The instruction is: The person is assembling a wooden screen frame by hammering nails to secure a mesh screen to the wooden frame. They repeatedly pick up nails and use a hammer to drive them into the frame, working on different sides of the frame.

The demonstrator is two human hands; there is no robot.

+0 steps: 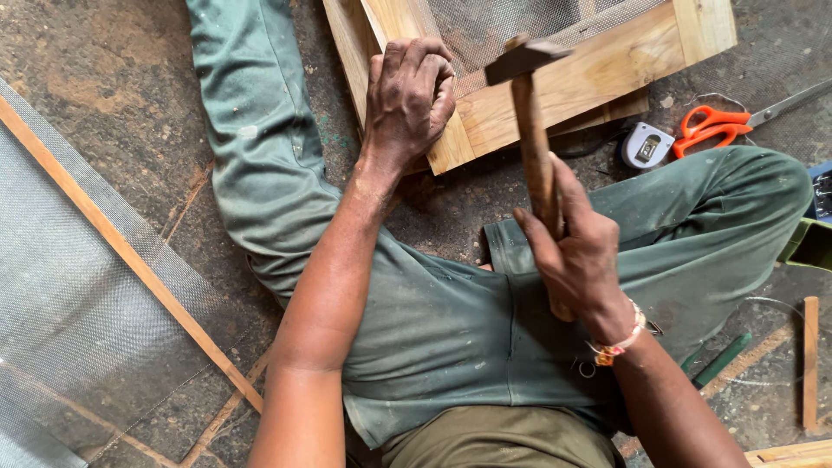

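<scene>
My right hand [576,251] has a closed grip on the wooden handle of a hammer [530,130], whose metal head is raised toward twelve o'clock, over the edge of a wooden frame [555,87]. My left hand [407,100], fingers curled shut, presses on the frame's near corner at eleven o'clock from the hammer. Grey mesh [494,22] fills the frame. At two o'clock a tape measure [646,146] and orange scissors [715,126] lie on the floor [113,78]. At nine o'clock a second mesh sheet [61,295] lies under a wooden strip [130,251].
</scene>
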